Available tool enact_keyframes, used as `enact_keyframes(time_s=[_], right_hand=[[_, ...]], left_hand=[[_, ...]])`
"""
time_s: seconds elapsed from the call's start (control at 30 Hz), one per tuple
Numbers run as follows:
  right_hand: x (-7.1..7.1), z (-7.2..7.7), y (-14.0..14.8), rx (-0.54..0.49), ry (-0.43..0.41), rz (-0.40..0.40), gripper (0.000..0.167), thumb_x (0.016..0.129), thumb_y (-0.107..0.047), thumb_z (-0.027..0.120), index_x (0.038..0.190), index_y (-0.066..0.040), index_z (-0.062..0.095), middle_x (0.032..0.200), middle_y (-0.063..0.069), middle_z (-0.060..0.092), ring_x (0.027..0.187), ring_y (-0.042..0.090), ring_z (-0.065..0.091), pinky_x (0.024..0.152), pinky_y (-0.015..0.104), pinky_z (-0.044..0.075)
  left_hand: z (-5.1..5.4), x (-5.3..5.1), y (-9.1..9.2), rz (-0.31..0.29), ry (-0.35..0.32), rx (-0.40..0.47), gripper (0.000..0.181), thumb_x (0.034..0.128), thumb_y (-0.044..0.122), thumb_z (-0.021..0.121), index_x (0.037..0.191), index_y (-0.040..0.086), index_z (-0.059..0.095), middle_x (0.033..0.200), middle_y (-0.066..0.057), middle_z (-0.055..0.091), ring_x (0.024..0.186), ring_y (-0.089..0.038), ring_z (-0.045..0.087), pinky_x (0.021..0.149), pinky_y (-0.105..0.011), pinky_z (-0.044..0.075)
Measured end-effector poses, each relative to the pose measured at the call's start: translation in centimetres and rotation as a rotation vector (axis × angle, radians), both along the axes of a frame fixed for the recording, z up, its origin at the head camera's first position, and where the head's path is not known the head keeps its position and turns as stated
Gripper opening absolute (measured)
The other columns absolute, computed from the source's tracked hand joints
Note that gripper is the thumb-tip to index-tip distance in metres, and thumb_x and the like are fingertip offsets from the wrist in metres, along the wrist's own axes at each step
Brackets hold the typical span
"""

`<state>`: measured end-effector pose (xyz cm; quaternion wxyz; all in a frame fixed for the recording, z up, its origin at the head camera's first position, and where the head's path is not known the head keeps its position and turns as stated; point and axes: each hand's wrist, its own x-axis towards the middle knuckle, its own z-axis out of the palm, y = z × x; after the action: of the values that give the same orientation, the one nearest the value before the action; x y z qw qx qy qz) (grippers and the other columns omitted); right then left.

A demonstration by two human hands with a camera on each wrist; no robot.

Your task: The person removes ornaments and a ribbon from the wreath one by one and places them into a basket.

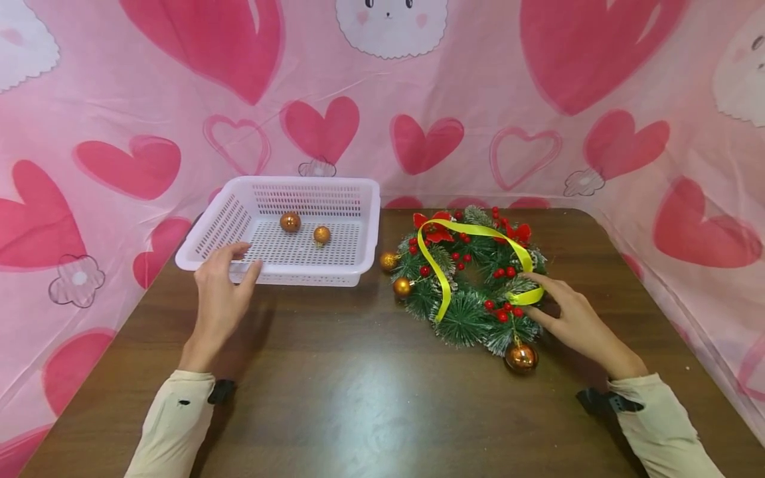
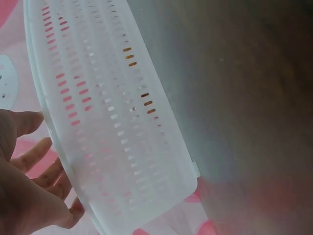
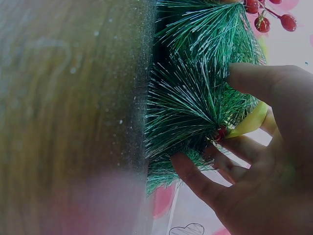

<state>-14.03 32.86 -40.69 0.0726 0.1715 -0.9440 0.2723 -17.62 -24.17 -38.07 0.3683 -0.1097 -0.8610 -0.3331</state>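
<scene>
My left hand [image 1: 224,292] is at the near left corner of a white plastic basket [image 1: 311,271], its fingers beside the rim and loosely bent. In the left wrist view the fingertips [image 2: 36,118] are close along the rim; whether they touch it I cannot tell. A copper ball ornament [image 1: 290,222] and a smaller gold glitter ball [image 1: 321,234] lie in the basket. My right hand [image 1: 576,322] is at the right side of a green wreath [image 1: 460,318], fingers spread and touching its needles. A yellow ribbon [image 1: 472,229] lies across the wreath, one end beside that hand.
Red berries [image 1: 504,312] and red flowers [image 1: 433,226] decorate the wreath. A large copper ball [image 1: 521,358] hangs at its near edge, two gold balls [image 1: 402,287] at its left. Everything stands on a brown wooden table [image 1: 358,378], backed by a pink heart-patterned cloth [image 1: 466,86].
</scene>
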Motion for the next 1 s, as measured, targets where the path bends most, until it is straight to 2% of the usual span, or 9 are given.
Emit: enact_keyframes(time_s=[0.13, 0.3, 0.43, 0.6, 0.77, 1.0], right_hand=[[0.0, 0.0, 0.1, 0.0, 0.012, 0.002, 0.061, 0.091, -0.019, 0.073, 0.146, -0.015, 0.047, 0.136, 0.023, 0.052, 0.119, 0.046, 0.051, 0.087, 0.068, 0.045], [-0.2, -0.2, 0.1, -0.007, 0.032, 0.017, 0.062, 0.09, -0.016, 0.074, 0.146, -0.014, 0.047, 0.135, 0.022, 0.053, 0.117, 0.044, 0.053, 0.086, 0.064, 0.048], [-0.2, -0.2, 0.0, -0.01, 0.022, 0.021, 0.062, 0.091, -0.016, 0.073, 0.146, -0.014, 0.047, 0.135, 0.022, 0.053, 0.119, 0.044, 0.052, 0.088, 0.066, 0.046], [-0.1, -0.1, -0.1, -0.008, 0.001, 0.016, 0.061, 0.092, -0.018, 0.072, 0.147, -0.015, 0.046, 0.137, 0.022, 0.052, 0.121, 0.046, 0.049, 0.089, 0.069, 0.043], [-0.1, -0.3, 0.0, -0.007, 0.016, 0.013, 0.061, 0.09, -0.016, 0.073, 0.146, -0.013, 0.047, 0.136, 0.022, 0.053, 0.121, 0.045, 0.05, 0.089, 0.068, 0.044], [0.1, -0.1, 0.1, -0.009, 0.008, 0.008, 0.061, 0.091, -0.017, 0.073, 0.146, -0.015, 0.047, 0.138, 0.023, 0.052, 0.122, 0.047, 0.049, 0.09, 0.07, 0.042]], left_hand=[[0.4, 0.2, 0.6, -0.011, 0.009, 0.0, 0.033, 0.0851, 0.006, 0.075, 0.115, -0.007, 0.065, 0.104, -0.026, 0.067, 0.103, -0.041, 0.059, 0.092, -0.056, 0.034], [1.3, 0.7, 2.1, -0.046, 0.014, -0.013, 0.033, 0.0849, 0.003, 0.075, 0.116, -0.004, 0.066, 0.109, -0.023, 0.067, 0.108, -0.04, 0.058, 0.094, -0.059, 0.033], [2.0, 1.3, 3.4, -0.077, 0.012, -0.037, 0.034, 0.0843, 0.003, 0.076, 0.116, -0.002, 0.066, 0.113, -0.019, 0.067, 0.114, -0.039, 0.057, 0.094, -0.059, 0.032], [2.9, 2.4, 5.0, -0.138, 0.001, -0.076, 0.036, 0.0838, 0.005, 0.078, 0.117, -0.001, 0.066, 0.117, -0.018, 0.065, 0.116, -0.038, 0.055, 0.092, -0.058, 0.031], [3.7, 3.3, 6.6, -0.211, -0.011, -0.116, 0.038, 0.0843, 0.007, 0.078, 0.12, 0.001, 0.064, 0.121, -0.016, 0.062, 0.117, -0.036, 0.054, 0.089, -0.054, 0.032], [4.3, 4.5, 9.0, -0.314, -0.011, -0.179, 0.041, 0.0834, 0.008, 0.079, 0.121, 0.002, 0.064, 0.123, -0.015, 0.061, 0.119, -0.033, 0.053, 0.097, -0.056, 0.034]])
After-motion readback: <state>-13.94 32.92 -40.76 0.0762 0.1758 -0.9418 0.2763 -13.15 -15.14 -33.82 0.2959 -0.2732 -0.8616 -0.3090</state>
